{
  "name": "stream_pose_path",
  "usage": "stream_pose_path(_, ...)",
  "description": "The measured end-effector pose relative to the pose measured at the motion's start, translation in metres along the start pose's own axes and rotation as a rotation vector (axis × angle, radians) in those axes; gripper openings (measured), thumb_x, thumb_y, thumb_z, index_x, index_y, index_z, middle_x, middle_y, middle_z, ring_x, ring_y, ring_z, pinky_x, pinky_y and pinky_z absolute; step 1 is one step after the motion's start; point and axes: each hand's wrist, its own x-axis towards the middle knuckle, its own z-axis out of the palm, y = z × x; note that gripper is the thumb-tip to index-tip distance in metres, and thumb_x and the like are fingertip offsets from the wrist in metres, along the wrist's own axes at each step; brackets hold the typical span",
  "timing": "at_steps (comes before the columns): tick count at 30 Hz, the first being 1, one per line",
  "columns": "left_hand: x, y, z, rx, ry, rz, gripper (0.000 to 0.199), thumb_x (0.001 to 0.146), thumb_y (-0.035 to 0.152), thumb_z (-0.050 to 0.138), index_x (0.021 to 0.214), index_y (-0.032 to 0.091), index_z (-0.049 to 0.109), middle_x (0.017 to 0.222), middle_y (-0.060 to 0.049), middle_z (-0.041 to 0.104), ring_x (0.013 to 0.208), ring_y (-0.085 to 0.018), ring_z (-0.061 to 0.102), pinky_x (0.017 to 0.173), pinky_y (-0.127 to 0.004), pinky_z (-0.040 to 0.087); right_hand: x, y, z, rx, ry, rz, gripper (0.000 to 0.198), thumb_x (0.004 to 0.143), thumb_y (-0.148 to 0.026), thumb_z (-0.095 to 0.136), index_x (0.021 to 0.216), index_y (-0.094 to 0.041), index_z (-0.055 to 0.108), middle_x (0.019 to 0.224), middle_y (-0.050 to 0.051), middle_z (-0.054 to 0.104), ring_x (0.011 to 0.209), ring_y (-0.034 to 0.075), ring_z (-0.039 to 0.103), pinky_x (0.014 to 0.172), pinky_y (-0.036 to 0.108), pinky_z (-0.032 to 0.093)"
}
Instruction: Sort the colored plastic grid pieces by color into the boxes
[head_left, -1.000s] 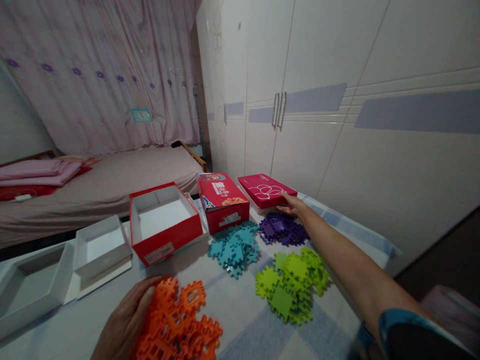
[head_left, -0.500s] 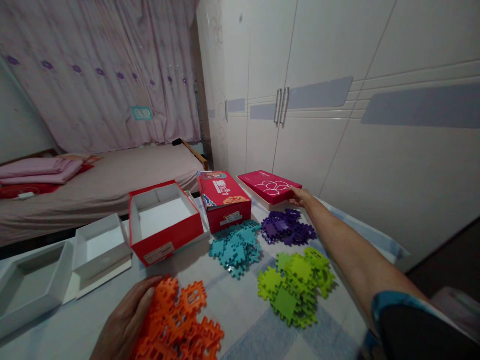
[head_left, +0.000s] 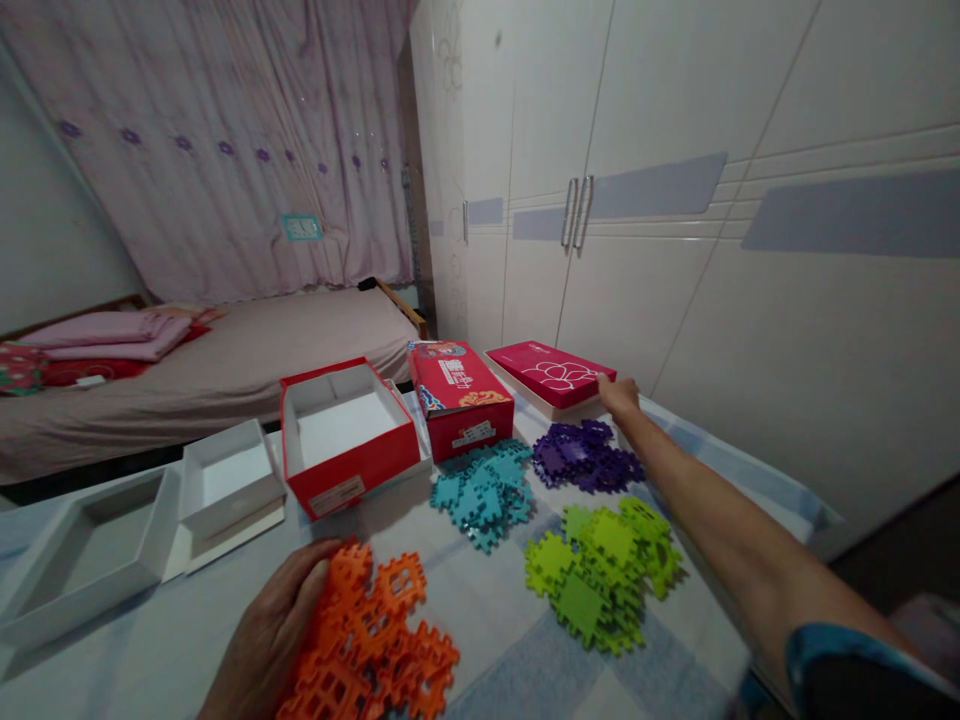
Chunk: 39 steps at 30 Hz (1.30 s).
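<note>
My left hand rests against the left side of a pile of orange interlocking plastic pieces. Its thumb and forefinger lie stretched along the pile; the other fingers are mostly out of sight. At the far right of the table, my right hand grips the near right corner of a red box lid with white line drawings. A pale box base shows under the lid's left edge. Just in front of that hand lies a heap of purple pieces, with lime green pieces nearer me.
Turquoise pieces lie mid-table, below a closed red printed box. An open red box and two white trays, a smaller one and a larger one, line the left. A white wardrobe stands close behind the table.
The whole view has shifted slightly, so things sit a little further right. My right hand's thumb now shows over the lid's corner. My left hand stays at the orange pile.
</note>
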Motion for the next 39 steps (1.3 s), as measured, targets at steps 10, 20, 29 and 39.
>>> stream_pose_path(10,-0.002,0.002,0.001,-0.043,-0.004,-0.008,0.047,0.085,0.057,0.04,0.103,0.023,0.068,0.112,-0.006,0.07,0.107,-0.024,0.063,0.097,-0.038,0.049,-0.116,-0.026,0.056,-0.634,-0.434,-1.223,0.048,0.086,-0.03,0.055,0.131,-0.015,0.048,0.131,0.013,0.052,0.122,0.025,0.047,0.101,0.04,0.04)
stream_pose_path(20,-0.001,0.008,0.001,-0.043,0.005,0.025,0.045,0.087,0.052,0.039,0.102,0.022,0.069,0.108,-0.006,0.071,0.104,-0.023,0.064,0.096,-0.037,0.05,-0.116,-0.045,0.08,-1.17,-0.446,-1.371,0.033,0.095,-0.02,0.036,0.119,-0.017,0.058,0.118,0.014,0.061,0.105,0.025,0.057,0.083,0.034,0.043)
stream_pose_path(29,-0.001,0.013,-0.002,-0.034,0.002,0.012,0.044,0.086,0.051,0.04,0.101,0.022,0.069,0.107,-0.005,0.071,0.102,-0.022,0.065,0.094,-0.036,0.051,-0.091,-0.043,0.078,-1.151,-0.495,-1.36,0.037,0.095,-0.018,0.037,0.127,-0.019,0.055,0.126,0.014,0.06,0.109,0.025,0.058,0.089,0.039,0.042)
stream_pose_path(39,0.0,0.005,0.001,-0.022,0.018,0.02,0.044,0.085,0.053,0.041,0.1,0.023,0.069,0.108,-0.005,0.071,0.103,-0.022,0.065,0.092,-0.034,0.052,-0.137,-0.05,0.095,-0.802,-0.441,-1.303,0.061,0.084,-0.052,0.056,0.135,-0.019,0.048,0.143,0.013,0.044,0.133,0.032,0.033,0.104,0.053,0.031)
